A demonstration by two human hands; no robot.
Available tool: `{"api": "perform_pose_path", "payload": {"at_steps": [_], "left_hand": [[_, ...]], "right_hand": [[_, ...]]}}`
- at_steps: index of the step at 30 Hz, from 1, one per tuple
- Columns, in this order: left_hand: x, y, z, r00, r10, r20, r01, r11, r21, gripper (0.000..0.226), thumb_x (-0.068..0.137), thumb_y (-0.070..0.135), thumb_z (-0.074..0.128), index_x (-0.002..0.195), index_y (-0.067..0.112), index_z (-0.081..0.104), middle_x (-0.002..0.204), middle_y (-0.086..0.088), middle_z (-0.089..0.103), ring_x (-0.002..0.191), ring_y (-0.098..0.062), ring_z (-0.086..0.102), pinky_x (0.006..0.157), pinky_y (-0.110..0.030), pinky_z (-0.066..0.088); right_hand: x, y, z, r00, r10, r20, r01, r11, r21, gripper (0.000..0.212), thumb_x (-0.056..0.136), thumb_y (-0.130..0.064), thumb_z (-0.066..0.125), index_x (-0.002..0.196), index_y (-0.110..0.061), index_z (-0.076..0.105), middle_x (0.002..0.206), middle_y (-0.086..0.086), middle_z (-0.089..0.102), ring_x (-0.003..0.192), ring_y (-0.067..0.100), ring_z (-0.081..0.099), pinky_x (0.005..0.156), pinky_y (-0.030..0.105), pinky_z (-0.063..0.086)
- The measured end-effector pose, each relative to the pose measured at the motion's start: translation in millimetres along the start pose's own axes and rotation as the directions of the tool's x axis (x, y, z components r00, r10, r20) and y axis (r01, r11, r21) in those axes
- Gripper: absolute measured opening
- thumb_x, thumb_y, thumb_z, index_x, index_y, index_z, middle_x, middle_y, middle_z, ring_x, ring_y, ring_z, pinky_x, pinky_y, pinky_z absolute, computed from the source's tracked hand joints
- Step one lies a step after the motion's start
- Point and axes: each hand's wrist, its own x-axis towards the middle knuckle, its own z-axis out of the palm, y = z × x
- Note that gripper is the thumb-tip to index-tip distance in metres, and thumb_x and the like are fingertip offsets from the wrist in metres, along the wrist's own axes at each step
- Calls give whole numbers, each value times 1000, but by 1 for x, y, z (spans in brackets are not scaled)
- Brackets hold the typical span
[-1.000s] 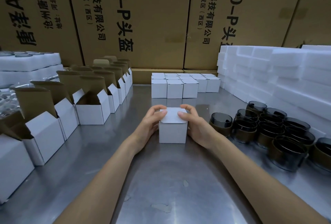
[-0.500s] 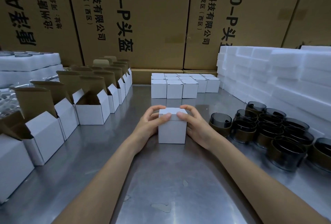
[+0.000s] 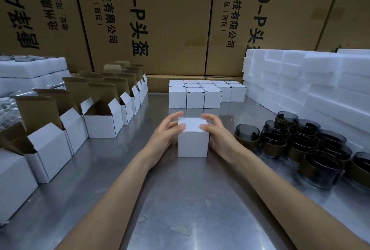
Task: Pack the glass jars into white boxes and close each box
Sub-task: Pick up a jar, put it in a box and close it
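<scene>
Head view: a closed white box (image 3: 192, 142) upright at the middle of a steel table (image 3: 200, 219), lid flat. On its left side, the left hand (image 3: 165, 132), thumb pressed on the lid's near left corner, fingers curled round the far edge. On its right side, the right hand (image 3: 219, 134), thumb on the lid's right edge, fingers arched over the far corner; box gripped between both. Just beyond, against the brown cartons (image 3: 160, 19), a block of closed white boxes (image 3: 204, 94) in rows. Along the left, a line of open white boxes (image 3: 103, 122) with brown-lined flaps upright. To the right, well apart from the held box, a cluster of dark glass jars (image 3: 290, 141) with tan bands. Behind the jars, stacked white foam blocks (image 3: 320, 81); at far left, more foam trays (image 3: 30, 67).
</scene>
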Motion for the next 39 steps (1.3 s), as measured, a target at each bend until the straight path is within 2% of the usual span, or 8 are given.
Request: {"api": "perform_pose_path", "payload": {"at_steps": [4,7,12,21,28,32,36,39], "left_hand": [[-4,-3,4,979,123,-160,-83,968,236,36,94,39,53,128,29,54,126,2,60,116,-12,57,101,-32,45],[-5,-2,11,976,127,-175,-87,972,219,38,98,42,41,126,22,56,124,2,62,111,-10,60,92,-25,49],[4,-2,12,987,32,-156,-11,991,133,44,101,51,15,115,38,55,109,22,60,90,7,59,68,-8,44],[64,-15,-9,971,-6,-239,74,958,279,22,102,35,38,112,24,55,119,-1,63,111,-12,55,97,-29,40],[123,-25,-33,957,5,-288,115,910,399,52,98,24,53,145,11,36,149,-6,40,136,-20,39,105,-28,31],[154,-32,-41,952,-3,-308,142,892,429,64,96,21,57,150,12,26,155,-6,29,141,-21,31,108,-31,30],[176,-38,-45,954,-3,-301,144,881,450,67,94,16,58,151,11,23,154,-6,32,136,-20,38,103,-30,34],[186,-41,-47,963,35,-265,94,883,459,47,92,9,56,137,18,45,135,-3,55,106,-11,54,86,-24,39]], "right_hand": [[1,3,7,980,-157,-118,113,942,-316,18,100,-23,44,112,-33,54,129,1,47,115,12,49,96,25,40],[-4,3,14,902,-387,-189,184,744,-643,24,101,-31,38,110,-30,60,126,-6,47,118,5,43,94,18,30],[3,-16,32,924,-294,-246,-106,420,-901,62,76,-74,48,117,-29,46,128,-3,46,112,23,53,79,36,40],[80,-73,-8,933,63,-354,-360,167,-918,65,80,-44,58,131,-12,33,113,4,50,98,26,47,74,31,38],[134,-78,-102,848,25,-529,-529,89,-844,45,88,-35,52,126,-11,46,123,8,53,95,25,46,74,29,36],[153,-75,-132,811,-9,-585,-583,77,-809,58,91,-52,50,133,-14,46,134,5,50,118,28,49,79,30,35],[172,-71,-147,843,-13,-538,-537,61,-841,68,94,-58,39,141,-9,39,144,8,43,130,29,42,97,36,38],[185,-70,-149,863,-11,-505,-504,32,-863,67,98,-55,32,144,-5,36,149,10,38,131,30,41,104,38,37]]}}
